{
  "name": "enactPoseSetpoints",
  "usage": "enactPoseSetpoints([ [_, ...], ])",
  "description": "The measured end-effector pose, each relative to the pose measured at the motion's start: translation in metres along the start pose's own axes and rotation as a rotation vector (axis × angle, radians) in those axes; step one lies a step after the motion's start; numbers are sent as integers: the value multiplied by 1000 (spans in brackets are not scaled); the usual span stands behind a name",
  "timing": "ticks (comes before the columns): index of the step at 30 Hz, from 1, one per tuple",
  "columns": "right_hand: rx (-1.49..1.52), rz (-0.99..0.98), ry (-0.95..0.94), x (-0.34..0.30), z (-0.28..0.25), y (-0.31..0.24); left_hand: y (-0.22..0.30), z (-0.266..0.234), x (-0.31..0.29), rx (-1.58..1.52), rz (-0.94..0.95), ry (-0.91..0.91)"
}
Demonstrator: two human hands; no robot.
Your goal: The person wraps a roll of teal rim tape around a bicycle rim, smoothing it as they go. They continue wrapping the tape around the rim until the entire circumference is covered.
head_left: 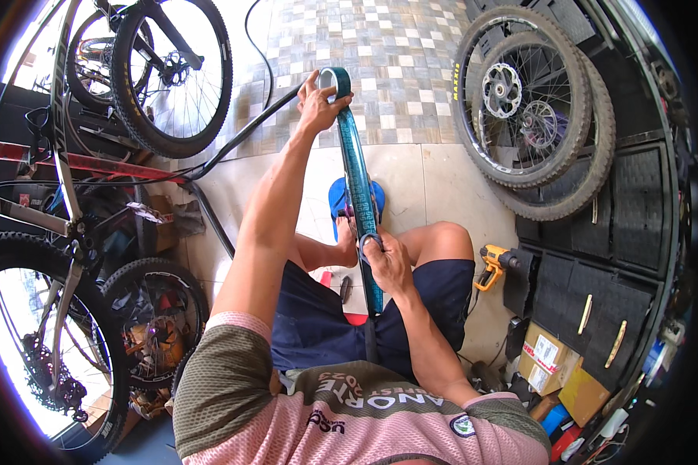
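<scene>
My left hand [318, 107] is stretched forward, its fingers closed around a roll of teal tape [340, 80]. From the roll, a patterned teal strip [354, 163] runs back along a narrow wheel rim [372, 291], which stands edge-on between my legs. My right hand [390, 263] is closed over the near part of the strip, thumb pressed down. Under that thumb sits a small grey-blue rounded thing [367, 245], whose kind I cannot make out. The rim's underside and most of its spokes are hidden.
Bicycles, including one front wheel [171, 74], crowd the left side near a red bar [93, 164]. Two loose wheels [527, 101] lean at the far right. A yellow heat gun [495, 266] lies right of my knee, with cardboard boxes [549, 356] nearer. A black tube [248, 128] crosses at left.
</scene>
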State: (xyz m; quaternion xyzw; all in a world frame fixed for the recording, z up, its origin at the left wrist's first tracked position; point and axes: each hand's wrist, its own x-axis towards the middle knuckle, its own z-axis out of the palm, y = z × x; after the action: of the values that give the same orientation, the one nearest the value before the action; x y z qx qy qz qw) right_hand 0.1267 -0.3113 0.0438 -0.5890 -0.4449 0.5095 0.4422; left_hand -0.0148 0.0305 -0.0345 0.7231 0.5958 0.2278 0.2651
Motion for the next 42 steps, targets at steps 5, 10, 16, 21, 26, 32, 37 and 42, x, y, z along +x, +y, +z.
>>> enactPoseSetpoints([
  [5, -19, -7, -3, 2, -1, 3, -4, 1, 6, -36, -20, -44],
  [10, -22, -8, -13, 8, -2, 3, -11, 3, 19, -12, -22, -74],
  [16, -75, -44, -71, 9, 4, -2, -53, -15, 31, -104, -27, -127],
  [21, 52, 81, -35, -8, -17, -3, 11, -6, 2, -580, -473, -379],
  [26, 62, -8, -10, 30, -18, -9, 5, -17, 1, -629, -410, -360],
  [32, 32, 151, -14, 158, -7, -21, 8, -17, -2, -658, -432, -363],
  [37, -23, 279, -36, 240, 1, -33, 20, -27, -7, -649, -477, -375],
  [42, -104, 431, -108, 282, 9, -43, 17, -30, -7, -629, -481, -384],
])
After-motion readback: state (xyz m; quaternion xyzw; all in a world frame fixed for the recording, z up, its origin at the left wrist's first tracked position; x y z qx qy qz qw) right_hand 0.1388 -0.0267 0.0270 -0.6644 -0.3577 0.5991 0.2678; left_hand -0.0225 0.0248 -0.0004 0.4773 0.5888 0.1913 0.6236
